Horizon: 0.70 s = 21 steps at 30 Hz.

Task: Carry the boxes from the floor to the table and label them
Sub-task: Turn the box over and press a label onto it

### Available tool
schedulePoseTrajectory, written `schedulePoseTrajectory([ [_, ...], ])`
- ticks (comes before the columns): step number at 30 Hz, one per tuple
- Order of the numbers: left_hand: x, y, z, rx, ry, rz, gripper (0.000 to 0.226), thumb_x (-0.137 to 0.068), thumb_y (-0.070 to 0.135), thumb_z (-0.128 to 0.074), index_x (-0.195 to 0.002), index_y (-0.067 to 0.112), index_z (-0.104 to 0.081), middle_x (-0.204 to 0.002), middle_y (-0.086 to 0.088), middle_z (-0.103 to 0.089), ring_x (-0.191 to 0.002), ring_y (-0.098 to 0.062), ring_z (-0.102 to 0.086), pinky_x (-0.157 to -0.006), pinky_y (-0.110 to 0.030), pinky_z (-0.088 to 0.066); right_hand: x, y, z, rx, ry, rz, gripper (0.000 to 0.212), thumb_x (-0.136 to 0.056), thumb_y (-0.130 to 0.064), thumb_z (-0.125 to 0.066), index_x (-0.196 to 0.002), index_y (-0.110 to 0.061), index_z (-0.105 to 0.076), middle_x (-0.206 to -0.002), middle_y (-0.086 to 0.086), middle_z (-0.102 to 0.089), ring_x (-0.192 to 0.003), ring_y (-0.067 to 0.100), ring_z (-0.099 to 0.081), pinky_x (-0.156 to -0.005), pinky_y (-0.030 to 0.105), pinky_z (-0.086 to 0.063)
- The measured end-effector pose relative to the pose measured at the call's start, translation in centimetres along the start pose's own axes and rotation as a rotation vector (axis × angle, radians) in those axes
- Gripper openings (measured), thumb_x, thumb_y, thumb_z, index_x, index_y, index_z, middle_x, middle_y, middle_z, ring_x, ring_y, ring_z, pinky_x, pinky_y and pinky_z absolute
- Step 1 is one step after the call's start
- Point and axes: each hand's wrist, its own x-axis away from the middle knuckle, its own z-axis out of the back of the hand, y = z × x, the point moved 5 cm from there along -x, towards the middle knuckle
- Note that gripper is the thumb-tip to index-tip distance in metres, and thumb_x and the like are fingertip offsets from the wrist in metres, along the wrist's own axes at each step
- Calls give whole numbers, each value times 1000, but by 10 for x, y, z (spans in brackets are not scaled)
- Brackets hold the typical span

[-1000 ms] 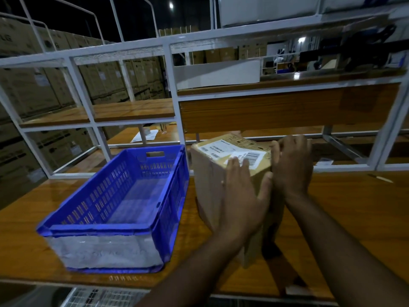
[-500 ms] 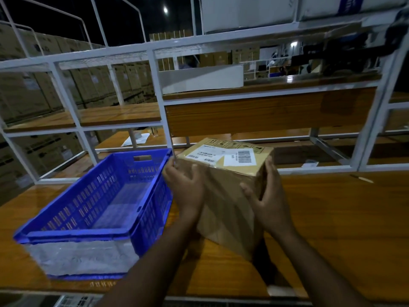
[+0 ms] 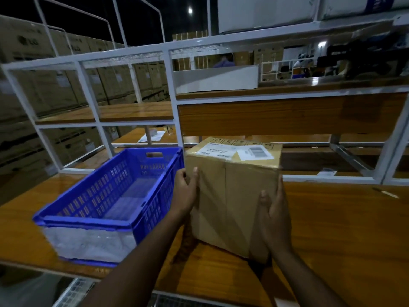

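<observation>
Head view: we have the box [image 3: 232,191] standing on the bench [image 3: 345,229], taller than wide, its labelled top facing up. Our left hand [image 3: 184,191] grips its left edge, thumb on the front; our right hand [image 3: 275,216] presses flat against its right side, lower down. A blue crate [image 3: 106,202] sits just left, close to our left hand. Behind stands a white rack [image 3: 174,103].

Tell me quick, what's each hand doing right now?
Left hand: grips the cardboard box's left edge.
Right hand: open, pressed flat against the box's right side.
</observation>
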Motion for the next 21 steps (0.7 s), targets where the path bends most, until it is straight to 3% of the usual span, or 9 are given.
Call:
schedulePoseTrajectory([
  [6, -1, 44, 27, 51, 165, -166, 55, -92, 60, -47, -131, 21, -44, -127, 0, -57, -112, -11, -58, -88, -34, -52, -45, -45, -5, -101, 66, 150, 76, -95, -67, -28, -158, -25, -21, -154, 7, -43, -136, 25, -47, -104, 49, -48],
  [10, -12, 76, 59, 118, 200, -238, 46, -101, 50, -45, -137, 21, -40, -129, 1, -57, -114, -11, -60, -88, -33, -54, -69, -92, -22, -162, 68, 250, 76, -96, -66, -29, -157, -21, -25, -153, 9, -44, -136, 25, -47, -104, 50, -47],
  [12, -22, 93, 78, 126, 224, -294, 43, -103, 46, -46, -136, 19, -39, -132, -2, -56, -116, -12, -60, -85, -28, -55, -78, -117, -30, -187, 82, 297, 74, -97, -61, -32, -157, -18, -26, -150, 10, -47, -133, 23, -49, -104, 42, -47],
  [15, -39, 122, 110, 114, 299, -403, 42, -104, 39, -50, -135, 12, -39, -129, -3, -58, -105, 0, -61, -75, -14, -53, -92, -156, -46, -243, 60, 377, 78, -96, -59, -40, -159, -17, -20, -151, 11, -46, -129, 14, -50, -94, 12, -43],
  [16, -45, 131, 123, 108, 333, -445, 43, -104, 36, -52, -135, 9, -38, -129, -4, -58, -102, 3, -62, -75, -12, -51, -97, -169, -55, -265, 20, 401, 83, -94, -59, -47, -159, -18, -16, -155, 10, -40, -132, 14, -47, -93, 11, -43],
  [19, -66, 147, 168, 61, 401, -526, 53, -98, 35, -64, -135, 7, -39, -130, -2, -58, -106, 7, -61, -83, -13, -51, -109, -201, -89, -203, -109, 494, 103, -87, -53, -68, -160, -18, -5, -165, 8, -19, -147, 22, -30, -109, 34, -40],
  [21, -83, 148, 199, 46, 403, -549, 70, -88, 42, -75, -139, 9, -41, -134, -2, -58, -116, -3, -61, -91, -20, -53, -117, -216, -120, -126, -169, 547, 113, -82, -52, -75, -160, -18, 0, -167, 6, -12, -150, 23, -23, -116, 48, -35],
])
